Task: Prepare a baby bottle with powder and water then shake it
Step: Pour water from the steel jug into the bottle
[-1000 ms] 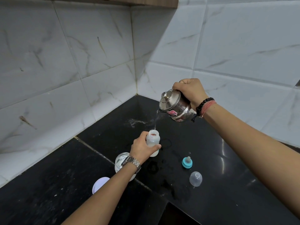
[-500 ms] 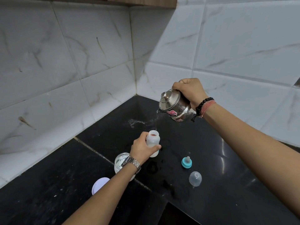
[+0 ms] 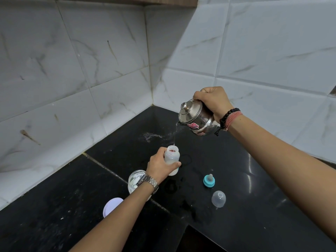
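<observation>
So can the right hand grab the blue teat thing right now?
Probably not yet. The right hand is busy gripping the steel kettle, pouring into the bottle. The blue teat sits uncovered on the counter, nothing blocking it.

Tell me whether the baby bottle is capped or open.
Open. The baby bottle has a bare mouth; its teal nipple ring sits apart on the counter.

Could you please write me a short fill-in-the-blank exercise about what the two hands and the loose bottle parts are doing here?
1. The right hand tilts a steel kettle, pouring ____ into the bottle.
2. The ____ hand holds the bottle.
3. The teal-ringed nipple stands on the ____.
4. The clear cap lies ____ the nipple than the bottle.

Missing words: water; left; counter; nearer
</observation>
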